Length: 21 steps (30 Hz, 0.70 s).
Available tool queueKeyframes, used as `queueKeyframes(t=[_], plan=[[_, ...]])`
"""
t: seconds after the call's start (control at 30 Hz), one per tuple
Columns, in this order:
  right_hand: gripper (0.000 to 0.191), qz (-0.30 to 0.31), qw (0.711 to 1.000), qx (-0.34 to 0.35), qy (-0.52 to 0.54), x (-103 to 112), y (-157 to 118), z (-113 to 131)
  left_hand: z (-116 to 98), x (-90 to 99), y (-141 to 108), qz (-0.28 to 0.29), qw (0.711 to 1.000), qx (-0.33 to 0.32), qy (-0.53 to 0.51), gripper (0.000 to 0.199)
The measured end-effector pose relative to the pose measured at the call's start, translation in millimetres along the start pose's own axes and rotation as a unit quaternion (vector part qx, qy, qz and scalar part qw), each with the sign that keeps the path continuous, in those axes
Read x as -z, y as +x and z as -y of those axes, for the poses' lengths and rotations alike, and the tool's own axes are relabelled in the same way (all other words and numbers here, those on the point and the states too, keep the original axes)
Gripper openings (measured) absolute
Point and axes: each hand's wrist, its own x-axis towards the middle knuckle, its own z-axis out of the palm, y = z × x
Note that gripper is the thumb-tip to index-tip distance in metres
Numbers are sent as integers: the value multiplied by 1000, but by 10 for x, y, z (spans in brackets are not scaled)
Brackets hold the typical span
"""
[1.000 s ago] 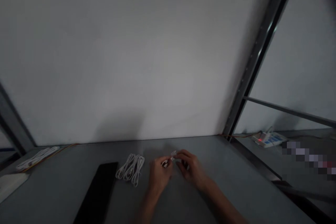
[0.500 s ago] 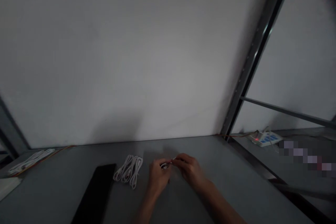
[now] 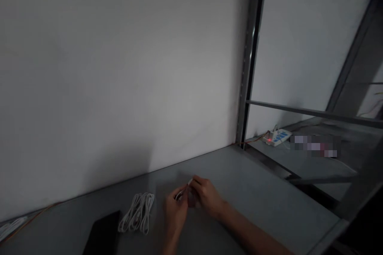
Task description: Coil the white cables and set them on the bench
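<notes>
Both of my hands meet above the grey table [image 3: 257, 191], near its middle. My left hand [image 3: 176, 207] has its fingers closed on a small white cable [image 3: 179, 195], of which only a short piece shows. My right hand [image 3: 206, 196] pinches a small whitish end [image 3: 190, 181] right beside the left fingertips; its exact shape is too dark to tell. Left of my hands lie several coiled white cables [image 3: 137, 213] side by side, touching neither hand. A flat black object [image 3: 103, 233] rests on the table left of those coils.
A metal post [image 3: 251, 55] rises at the table's back right, with a crossbar [image 3: 299, 110] running right. Beyond it sits a power strip [image 3: 278, 137] with a red light. More white cable [image 3: 12, 227] and an orange wire [image 3: 32, 220] lie at the far left.
The view has turned to the right, showing more of the rack there. My hands have drawn closer together, and the right fingers now sit higher against the left ones.
</notes>
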Motion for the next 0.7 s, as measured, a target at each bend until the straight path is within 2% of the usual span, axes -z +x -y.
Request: queueKeyframes(t=[0.07, 0.17, 0.27, 0.43, 0.53, 0.63, 0.7], plan=[[12, -5, 999, -40, 33, -10, 14, 38, 32, -9, -9, -3, 1000, -5, 5, 37], [17, 12, 996, -52, 65, -1, 34, 81, 77, -15, -14, -26, 999, 3, 32, 33], [20, 34, 998, -33, 47, 8, 38, 81, 91, -16, -10, -31, 999, 9, 38, 29], [13, 66, 997, 20, -36, -46, 8, 11, 100, -19, 15, -38, 999, 29, 19, 23], [16, 68, 997, 32, -32, -81, -11, -7, 109, -21, 23, -30, 999, 20, 3, 21], [22, 38, 998, -16, 37, -90, -7, 20, 105, -30, 11, -22, 1000, 7, -16, 22], [25, 2, 990, -84, 109, -94, 11, 54, 99, -43, -3, -27, 999, -7, -35, 25]])
